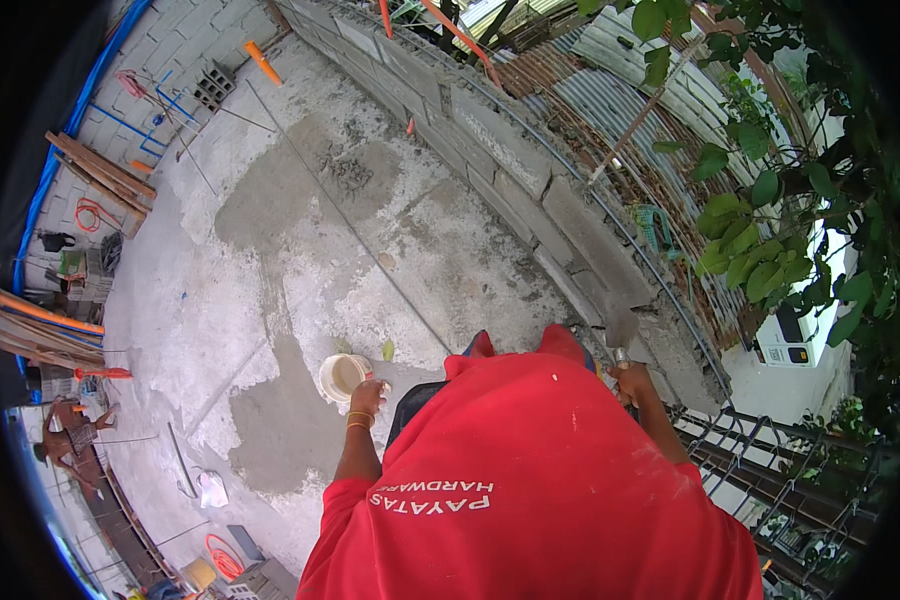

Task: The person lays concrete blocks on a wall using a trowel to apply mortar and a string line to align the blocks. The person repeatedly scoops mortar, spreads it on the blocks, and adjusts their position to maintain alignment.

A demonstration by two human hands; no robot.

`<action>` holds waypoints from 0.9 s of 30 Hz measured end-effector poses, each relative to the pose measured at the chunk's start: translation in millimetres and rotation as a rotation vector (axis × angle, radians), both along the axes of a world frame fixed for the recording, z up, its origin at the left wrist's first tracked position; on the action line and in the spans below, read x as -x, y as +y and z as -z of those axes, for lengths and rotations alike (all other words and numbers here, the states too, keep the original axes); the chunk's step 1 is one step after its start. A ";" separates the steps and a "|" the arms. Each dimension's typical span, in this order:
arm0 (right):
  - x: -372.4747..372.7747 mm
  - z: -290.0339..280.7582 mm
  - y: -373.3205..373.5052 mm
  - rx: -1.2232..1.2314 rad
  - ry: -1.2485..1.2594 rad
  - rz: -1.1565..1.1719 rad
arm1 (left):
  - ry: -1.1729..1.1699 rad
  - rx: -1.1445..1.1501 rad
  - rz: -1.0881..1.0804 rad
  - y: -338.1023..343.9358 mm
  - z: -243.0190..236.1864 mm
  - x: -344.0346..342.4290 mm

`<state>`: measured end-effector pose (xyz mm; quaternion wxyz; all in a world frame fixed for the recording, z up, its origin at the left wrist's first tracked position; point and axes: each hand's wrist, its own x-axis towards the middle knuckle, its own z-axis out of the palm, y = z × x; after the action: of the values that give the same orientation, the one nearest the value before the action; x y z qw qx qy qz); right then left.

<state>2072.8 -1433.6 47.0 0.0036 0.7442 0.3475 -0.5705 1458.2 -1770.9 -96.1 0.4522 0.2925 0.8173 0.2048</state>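
Note:
On my left, my left hand (368, 397) is closed at the side of a small white pail (327, 384), holding it by the handle. Its round opening faces up, and the inside looks pale beige. To my right, my right hand (630, 381) is wrapped round the handle of a trowel (621, 328). The blade looks grey and somewhat blurred, close to a low wall of grey hollow blocks (530, 215). Part of the handle is hidden by the fingers. My red shirt covers the lower middle of the view.
A thin rod or line (355, 232) crosses the concrete floor (205, 330), which has damp grey patches. Wooden planks (105, 172) lean at the left. A co-worker (67, 440) bends at the far left. Steel rebar (780, 465) and leafy branches (760, 250) stand at the right.

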 end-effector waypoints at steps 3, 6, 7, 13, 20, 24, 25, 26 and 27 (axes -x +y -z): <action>2.0 -1.7 -4.3 0.052 -0.011 0.046 | -0.053 0.046 -0.053 -10.6 -3.0 7.3; -1.7 -3.5 -23.3 0.057 -0.035 0.048 | -0.291 0.237 -0.419 15.2 -31.7 1.5; -4.6 -4.6 -31.2 0.049 -0.051 0.034 | -0.306 0.239 -0.480 30.0 -40.4 -3.6; -8.0 -14.9 -53.0 -0.059 -0.201 -0.162 | -0.289 -0.005 -0.443 99.6 -71.9 -18.3; 18.3 -21.4 26.0 -0.172 -0.333 -0.533 | -0.279 -0.014 -0.566 68.0 -83.5 -33.3; 41.1 -44.8 88.3 -0.414 -0.197 -0.624 | -0.158 0.109 -0.398 17.2 -74.2 -44.1; 48.8 -51.0 102.6 -0.466 -0.154 -0.620 | -0.147 0.159 -0.370 11.5 -71.6 -49.0; 55.7 -56.9 115.9 -0.517 -0.109 -0.617 | -0.205 0.221 -0.474 10.9 -68.4 -57.0; 62.5 -62.0 130.2 -0.434 -0.015 -0.547 | -0.257 0.281 -0.582 12.6 -68.0 -64.1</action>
<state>2010.3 -1303.5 109.0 0.0005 0.6110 0.6472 -0.4559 1522.3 -1758.3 -28.1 0.5101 -0.0460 0.8230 0.2457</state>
